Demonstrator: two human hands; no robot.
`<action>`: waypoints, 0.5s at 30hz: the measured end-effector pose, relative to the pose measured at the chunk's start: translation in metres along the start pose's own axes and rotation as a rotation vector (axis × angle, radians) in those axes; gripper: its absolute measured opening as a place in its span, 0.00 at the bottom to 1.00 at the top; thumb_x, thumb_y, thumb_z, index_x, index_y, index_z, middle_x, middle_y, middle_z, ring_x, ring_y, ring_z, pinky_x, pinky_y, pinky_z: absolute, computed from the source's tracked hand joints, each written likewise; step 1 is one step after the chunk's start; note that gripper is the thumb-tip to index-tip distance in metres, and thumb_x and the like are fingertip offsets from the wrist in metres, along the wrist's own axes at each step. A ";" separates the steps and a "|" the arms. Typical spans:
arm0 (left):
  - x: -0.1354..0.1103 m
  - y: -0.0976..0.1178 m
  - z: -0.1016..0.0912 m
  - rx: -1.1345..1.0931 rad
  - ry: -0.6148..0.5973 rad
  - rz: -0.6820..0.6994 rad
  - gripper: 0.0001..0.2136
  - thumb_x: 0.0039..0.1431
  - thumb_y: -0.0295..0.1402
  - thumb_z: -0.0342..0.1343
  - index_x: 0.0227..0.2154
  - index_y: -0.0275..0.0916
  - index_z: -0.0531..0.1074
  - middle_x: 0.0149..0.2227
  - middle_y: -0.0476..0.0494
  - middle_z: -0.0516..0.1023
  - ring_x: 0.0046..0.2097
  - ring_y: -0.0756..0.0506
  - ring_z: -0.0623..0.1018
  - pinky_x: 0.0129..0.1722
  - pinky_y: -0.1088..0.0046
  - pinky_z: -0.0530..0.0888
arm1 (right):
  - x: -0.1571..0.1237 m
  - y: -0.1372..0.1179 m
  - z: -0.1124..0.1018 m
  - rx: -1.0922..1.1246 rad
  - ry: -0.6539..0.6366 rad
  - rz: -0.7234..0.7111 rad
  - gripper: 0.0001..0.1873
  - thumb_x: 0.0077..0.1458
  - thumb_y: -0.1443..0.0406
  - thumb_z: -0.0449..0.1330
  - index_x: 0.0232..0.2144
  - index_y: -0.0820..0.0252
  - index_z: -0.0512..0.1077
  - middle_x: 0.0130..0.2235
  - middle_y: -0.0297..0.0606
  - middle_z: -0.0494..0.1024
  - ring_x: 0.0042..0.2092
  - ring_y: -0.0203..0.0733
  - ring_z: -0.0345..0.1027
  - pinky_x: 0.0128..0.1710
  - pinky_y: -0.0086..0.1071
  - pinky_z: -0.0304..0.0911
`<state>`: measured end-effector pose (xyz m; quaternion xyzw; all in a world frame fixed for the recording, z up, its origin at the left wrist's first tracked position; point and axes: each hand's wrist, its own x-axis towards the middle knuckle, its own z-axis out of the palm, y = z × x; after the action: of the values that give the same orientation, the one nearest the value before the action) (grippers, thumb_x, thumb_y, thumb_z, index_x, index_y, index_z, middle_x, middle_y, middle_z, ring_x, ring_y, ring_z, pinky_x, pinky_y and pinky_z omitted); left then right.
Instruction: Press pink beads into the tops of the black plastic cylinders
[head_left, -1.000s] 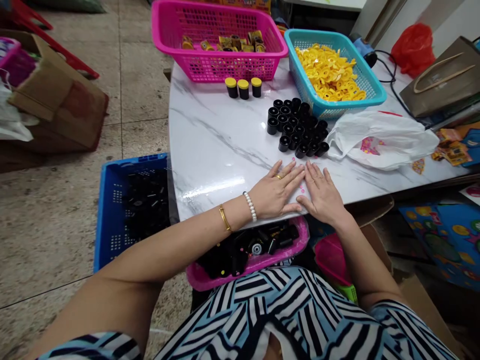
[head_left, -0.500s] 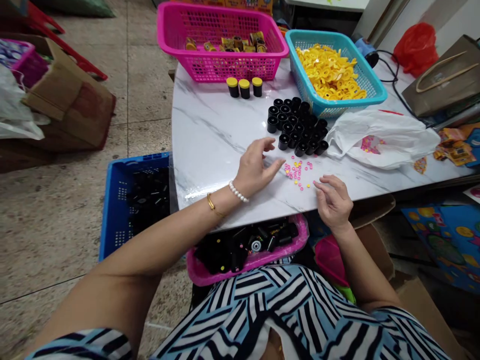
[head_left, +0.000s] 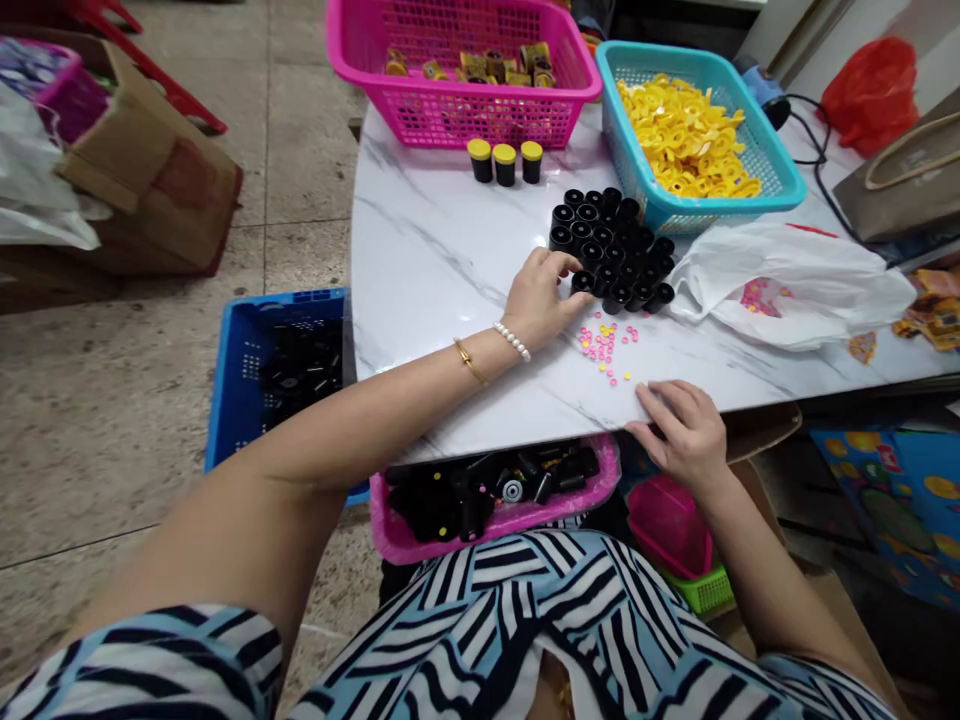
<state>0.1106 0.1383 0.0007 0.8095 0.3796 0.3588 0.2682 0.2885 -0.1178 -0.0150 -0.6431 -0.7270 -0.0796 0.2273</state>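
My left hand (head_left: 538, 297) reaches across the white marble table (head_left: 442, 290) to the near-left edge of a cluster of open black cups (head_left: 622, 250). Its thumb and fingers close around the nearest black cup (head_left: 583, 282). My right hand (head_left: 681, 428) rests at the table's front edge, fingers loosely bent and lying on the surface, holding nothing. Between the hands lies a scatter of small pink and yellow beads (head_left: 607, 345). Three black cups with yellow caps (head_left: 506, 162) stand further back.
At the back stand a pink basket (head_left: 450, 118) of wrapped items and a teal basket (head_left: 780, 188) of yellow caps (head_left: 690, 140). A white plastic bag (head_left: 795, 285) lies right. A pink tray (head_left: 604, 478) sits on my lap; a blue crate (head_left: 236, 400) stands on the floor, left.
Both hands lay flat over the beads, then lifted apart and uncovered them. My left hand moved forward to the black cups; my right hand drew back to the table edge.
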 end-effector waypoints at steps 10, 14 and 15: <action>-0.120 0.016 -0.090 -0.004 -0.230 0.090 0.13 0.61 0.34 0.61 0.48 0.40 0.72 0.43 0.46 0.81 0.42 0.47 0.79 0.45 0.68 0.76 | 0.027 -0.035 -0.013 0.281 -0.048 0.303 0.04 0.57 0.62 0.68 0.31 0.53 0.77 0.32 0.36 0.78 0.39 0.46 0.72 0.43 0.44 0.70; -0.152 0.021 -0.090 -0.002 -0.170 0.106 0.11 0.66 0.33 0.57 0.49 0.40 0.71 0.45 0.43 0.81 0.48 0.44 0.78 0.51 0.63 0.75 | 0.035 -0.058 -0.012 0.591 -0.032 0.499 0.05 0.57 0.64 0.68 0.36 0.54 0.77 0.36 0.36 0.82 0.35 0.41 0.76 0.36 0.38 0.72; -0.155 0.022 -0.087 -0.008 -0.157 0.088 0.11 0.66 0.33 0.57 0.49 0.40 0.71 0.45 0.43 0.81 0.48 0.44 0.78 0.52 0.63 0.74 | 0.038 -0.065 -0.011 0.724 -0.048 0.570 0.06 0.57 0.64 0.69 0.37 0.54 0.76 0.35 0.35 0.82 0.32 0.39 0.75 0.33 0.35 0.72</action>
<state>-0.0189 0.0146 0.0104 0.8499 0.3202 0.3072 0.2843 0.2250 -0.0981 0.0226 -0.6980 -0.5073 0.2602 0.4333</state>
